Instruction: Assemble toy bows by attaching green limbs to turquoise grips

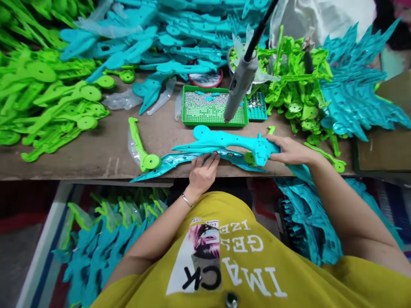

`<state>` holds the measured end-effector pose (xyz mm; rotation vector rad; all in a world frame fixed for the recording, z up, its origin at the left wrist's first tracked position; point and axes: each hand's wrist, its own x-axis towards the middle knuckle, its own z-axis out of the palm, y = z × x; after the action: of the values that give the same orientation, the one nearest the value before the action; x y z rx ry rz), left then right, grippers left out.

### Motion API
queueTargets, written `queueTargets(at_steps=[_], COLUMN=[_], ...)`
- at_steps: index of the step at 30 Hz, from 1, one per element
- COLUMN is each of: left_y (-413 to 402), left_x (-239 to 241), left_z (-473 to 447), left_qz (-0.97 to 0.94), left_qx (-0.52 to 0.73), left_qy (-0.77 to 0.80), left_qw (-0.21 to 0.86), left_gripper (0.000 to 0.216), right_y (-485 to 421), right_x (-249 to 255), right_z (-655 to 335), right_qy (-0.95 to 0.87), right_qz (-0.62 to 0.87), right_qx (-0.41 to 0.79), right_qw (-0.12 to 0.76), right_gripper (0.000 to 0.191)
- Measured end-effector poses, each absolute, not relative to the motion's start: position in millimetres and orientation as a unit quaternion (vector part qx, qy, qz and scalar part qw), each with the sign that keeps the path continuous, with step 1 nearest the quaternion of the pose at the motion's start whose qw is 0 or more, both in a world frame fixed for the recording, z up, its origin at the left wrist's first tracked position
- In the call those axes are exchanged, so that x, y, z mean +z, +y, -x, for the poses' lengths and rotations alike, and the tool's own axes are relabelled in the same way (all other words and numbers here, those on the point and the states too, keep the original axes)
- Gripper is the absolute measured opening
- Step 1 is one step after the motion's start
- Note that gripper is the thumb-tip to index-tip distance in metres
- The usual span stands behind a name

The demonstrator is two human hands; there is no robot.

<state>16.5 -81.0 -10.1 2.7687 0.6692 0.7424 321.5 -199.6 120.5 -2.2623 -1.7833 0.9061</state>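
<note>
A long turquoise plastic toy part (224, 141) lies across the near edge of the brown workbench (105, 149), on top of a second turquoise blade-shaped piece (167, 162). My right hand (289, 149) grips the right end of the upper part, fingers wrapped on it. My left hand (204, 171) rests with fingers stretched flat on the lower piece near the middle. A grey electric screwdriver (240, 81) hangs on a black cord just above and behind the parts. A lime green part (141, 145) in a clear bag lies to the left.
A green tray of small screws (212, 109) sits behind the parts, a smaller teal tray (258, 107) beside it. Piles of green parts (48, 98) and turquoise parts (180, 38) cover the bench's back and sides. Bins of assembled pieces (105, 239) stand below the bench.
</note>
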Motion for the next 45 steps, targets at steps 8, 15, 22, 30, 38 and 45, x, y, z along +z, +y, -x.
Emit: queueTargets(at_steps=[8,15,22,30,38,45], left_y=[-80.6,-80.6,-80.3,-81.0,-82.5,-80.1], left_x=[-9.7,-9.5,-11.6,-8.9,-10.4,-14.3], left_z=[-18.2,-17.9,-17.8,-18.0,-17.0,-14.2], left_qz=[-0.935,-0.937,-0.94,-0.941,-0.942,-0.948], left_qx=[0.249,0.243,0.237,0.239,0.252,0.231], left_qy=[0.233,0.225,0.226,0.221,0.212,0.207], left_qw=[0.095,0.11,0.098,0.093,0.062,0.075], left_gripper=[0.04,0.039,0.036,0.036,0.034,0.04], right_y=[-189.7,-154.9,-122.3,-107.6,-105.5,-103.5], right_x=[111.7,111.4,96.5,89.5,76.8,70.5], right_z=[-313.5,-277.2,-251.8,-245.8,-236.1,-228.3], right_qy=[-0.591,-0.628,-0.638,-0.653,-0.691,-0.684], right_qz=[0.748,0.683,0.669,0.663,0.633,0.662], right_qx=[0.293,0.297,0.292,0.269,0.265,0.258], right_qw=[0.072,0.225,0.247,0.249,0.226,0.164], right_gripper=[0.072,0.065,0.062,0.061,0.065,0.056])
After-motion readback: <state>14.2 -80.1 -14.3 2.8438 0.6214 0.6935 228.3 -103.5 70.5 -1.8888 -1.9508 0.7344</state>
